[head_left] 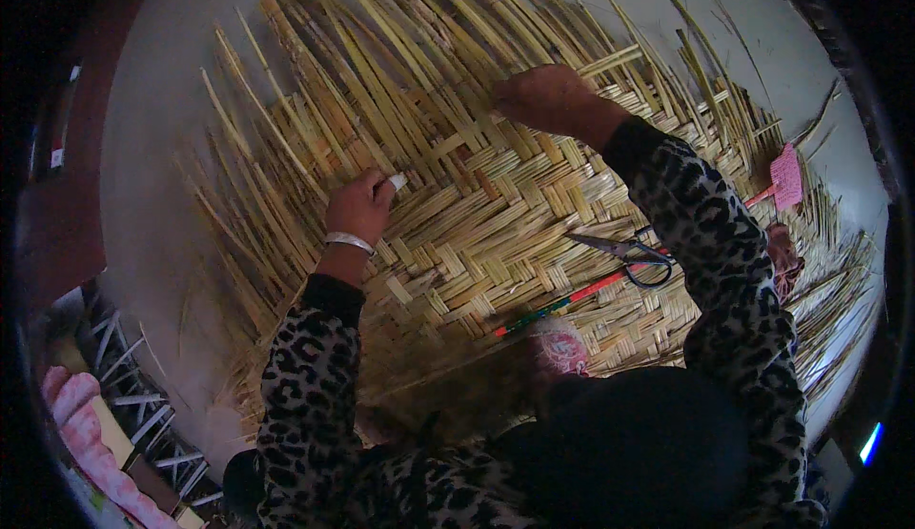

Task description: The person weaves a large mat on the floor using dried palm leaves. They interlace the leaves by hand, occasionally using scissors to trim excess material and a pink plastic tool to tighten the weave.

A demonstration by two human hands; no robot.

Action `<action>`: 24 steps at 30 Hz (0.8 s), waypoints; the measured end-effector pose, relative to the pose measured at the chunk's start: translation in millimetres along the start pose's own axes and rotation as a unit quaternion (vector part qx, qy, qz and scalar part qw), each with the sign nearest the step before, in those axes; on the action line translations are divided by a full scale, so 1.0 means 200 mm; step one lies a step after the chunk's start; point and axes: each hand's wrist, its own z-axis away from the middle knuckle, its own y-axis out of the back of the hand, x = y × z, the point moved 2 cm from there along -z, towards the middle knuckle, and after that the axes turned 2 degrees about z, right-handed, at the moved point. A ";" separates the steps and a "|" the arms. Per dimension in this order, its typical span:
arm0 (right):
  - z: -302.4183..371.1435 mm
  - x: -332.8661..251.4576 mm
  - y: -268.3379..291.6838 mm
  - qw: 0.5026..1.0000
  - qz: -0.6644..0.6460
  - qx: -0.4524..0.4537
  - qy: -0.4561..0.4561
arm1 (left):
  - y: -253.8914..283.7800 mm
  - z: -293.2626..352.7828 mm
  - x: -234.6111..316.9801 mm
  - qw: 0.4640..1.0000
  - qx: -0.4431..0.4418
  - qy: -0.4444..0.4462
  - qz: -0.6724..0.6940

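A partly woven mat of pale, flat plant strips (pixel 534 195) spreads before me, its long loose ends fanning out toward the far side. My left hand (pixel 360 207) rests at the mat's left part, fingers curled, with a white wrap on one fingertip. Whatever it grips is hidden. Farther off and to the right, my right hand (pixel 551 100) is closed low over the strips at the weave's far edge. Its fingertips are pressed together, and what lies in them does not show. Dark-handled scissors (pixel 624 251) lie on the mat below my right forearm.
A pink fly swatter (pixel 786 176) is at the right, its red handle partly behind my right sleeve. A red and green stick (pixel 581 293) lies by the scissors. Dark red cloth (pixel 783 257) sits near my right elbow; a metal rack (pixel 143 396) stands lower left.
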 end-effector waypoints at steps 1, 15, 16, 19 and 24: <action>0.00 -0.02 0.00 1.000 -0.014 0.005 0.009 | 0.00 0.01 0.01 0.999 0.036 -0.038 -0.014; 0.08 -0.06 0.01 0.996 0.042 0.062 0.045 | 0.06 0.02 0.10 0.989 0.065 -0.129 -0.015; 0.07 -0.08 0.02 0.994 0.060 0.086 0.036 | 0.07 0.00 0.11 0.984 0.110 -0.135 0.028; -0.02 -0.16 0.03 0.984 -0.075 0.150 0.053 | 0.06 -0.17 0.14 0.978 0.152 -0.023 0.138; -0.32 -0.32 -0.06 0.976 -0.203 0.048 0.066 | 0.08 -0.45 0.11 0.935 -0.029 0.152 0.320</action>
